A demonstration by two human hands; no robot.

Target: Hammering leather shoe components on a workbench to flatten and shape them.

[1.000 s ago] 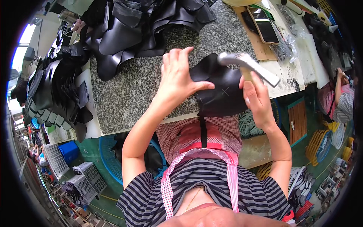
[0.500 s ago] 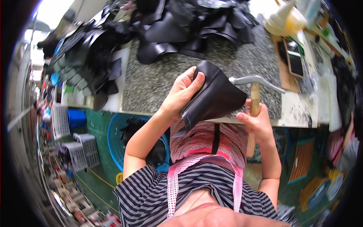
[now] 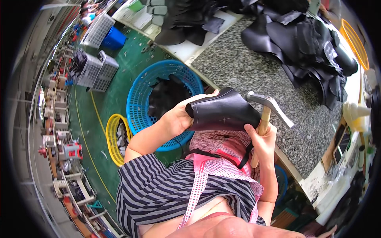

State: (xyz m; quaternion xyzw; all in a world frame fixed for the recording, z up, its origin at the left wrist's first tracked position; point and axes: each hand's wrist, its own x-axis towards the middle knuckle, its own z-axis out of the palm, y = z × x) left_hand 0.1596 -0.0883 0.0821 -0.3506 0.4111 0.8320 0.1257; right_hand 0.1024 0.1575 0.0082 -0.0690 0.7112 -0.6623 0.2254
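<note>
Workshop floor, painted green, fills the left of the frame, with grey crates [image 3: 95, 67] at upper left, a yellow basket [image 3: 116, 139] and a blue basket [image 3: 158, 95] beside the speckled stone desk [image 3: 254, 67] that runs across the upper right. At centre, the left hand [image 3: 180, 117] is closed around the edge of a black shoe upper [image 3: 224, 113], held off the desk above the lap. Just right of it, the right hand [image 3: 264, 139] grips a hammer [image 3: 268, 109] by its wooden handle, head beside the upper. More black pieces [image 3: 309, 35] pile at upper right. The work appears paused between blows; a next strike would call for a steadied upper.
</note>
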